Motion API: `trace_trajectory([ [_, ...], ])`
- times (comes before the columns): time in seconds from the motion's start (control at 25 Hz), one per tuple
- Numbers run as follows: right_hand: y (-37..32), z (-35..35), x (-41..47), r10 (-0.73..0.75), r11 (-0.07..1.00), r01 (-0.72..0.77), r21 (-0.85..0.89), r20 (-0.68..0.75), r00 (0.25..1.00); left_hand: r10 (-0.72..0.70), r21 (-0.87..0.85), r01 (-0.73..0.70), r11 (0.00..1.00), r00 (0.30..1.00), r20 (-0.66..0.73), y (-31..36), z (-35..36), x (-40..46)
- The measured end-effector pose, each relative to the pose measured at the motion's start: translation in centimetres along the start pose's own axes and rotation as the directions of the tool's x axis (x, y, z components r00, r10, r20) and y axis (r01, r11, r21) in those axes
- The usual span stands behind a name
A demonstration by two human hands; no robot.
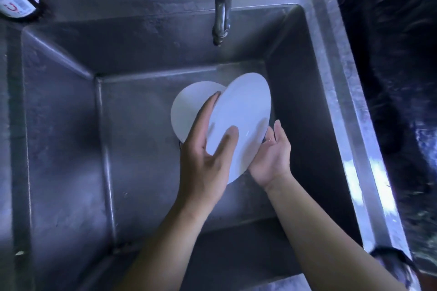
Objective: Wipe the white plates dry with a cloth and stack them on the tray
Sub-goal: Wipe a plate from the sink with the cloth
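My left hand (203, 146) grips the tilted white plate (241, 123) over the sink (66, 125), thumb across its face. My right hand (272, 156) cups its far edge, fingers hidden. Behind my left fingers, seemingly a second plate (189, 108), half covered.

Deep square stainless-steel sink basin (59, 149), round white plate (186, 111) lying on its floor, below the chrome tap (223, 2)
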State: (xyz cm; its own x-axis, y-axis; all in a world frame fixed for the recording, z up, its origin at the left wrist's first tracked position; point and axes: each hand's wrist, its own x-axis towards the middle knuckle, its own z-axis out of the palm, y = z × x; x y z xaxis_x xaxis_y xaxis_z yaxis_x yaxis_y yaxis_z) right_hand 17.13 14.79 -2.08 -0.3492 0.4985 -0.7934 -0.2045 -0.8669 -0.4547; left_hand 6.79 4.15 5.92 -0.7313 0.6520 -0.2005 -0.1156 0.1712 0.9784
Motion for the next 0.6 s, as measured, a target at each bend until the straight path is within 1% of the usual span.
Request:
trace_trajectory([
  [0.08, -0.4, -0.2, -1.7, 0.010, 0.999, -0.010, -0.053, 0.007, 1.000, 0.003, 0.000, -0.003, 1.000, 1.000, -0.010, 0.2, -0.7, -1.1],
  [0.2, -2.2, 0.1, -4.0, -0.014, 0.990, 0.024, -0.140, 0.072, 0.997, 0.018, -0.016, -0.019, 1.000, 0.999, -0.032, 0.8, -2.3, -2.1],
  [0.32, -4.9, 1.4, -6.9, -0.049, 0.976, 0.078, -0.206, 0.141, 0.989, 0.082, 0.006, -0.082, 0.997, 0.996, -0.016, 2.6, -3.3, -2.9],
  [0.4, -6.7, 2.2, -9.1, -0.072, 0.969, 0.107, -0.220, 0.161, 0.984, 0.148, 0.020, -0.148, 0.989, 0.989, 0.008, 4.2, -3.4, -3.6],
  [0.48, -8.3, 2.9, -11.1, -0.087, 0.975, 0.123, -0.187, 0.190, 0.978, 0.240, 0.030, -0.242, 0.970, 0.969, 0.054, 6.1, -3.2, -4.3],
  [0.52, -8.8, 3.2, -11.9, -0.084, 0.980, 0.118, -0.158, 0.206, 0.975, 0.304, 0.049, -0.309, 0.950, 0.948, 0.088, 7.0, -3.0, -4.6],
  [0.6, -9.4, 3.7, -13.3, -0.081, 0.989, 0.109, -0.101, 0.249, 0.965, 0.442, 0.072, -0.457, 0.886, 0.883, 0.160, 8.8, -2.6, -5.2],
])
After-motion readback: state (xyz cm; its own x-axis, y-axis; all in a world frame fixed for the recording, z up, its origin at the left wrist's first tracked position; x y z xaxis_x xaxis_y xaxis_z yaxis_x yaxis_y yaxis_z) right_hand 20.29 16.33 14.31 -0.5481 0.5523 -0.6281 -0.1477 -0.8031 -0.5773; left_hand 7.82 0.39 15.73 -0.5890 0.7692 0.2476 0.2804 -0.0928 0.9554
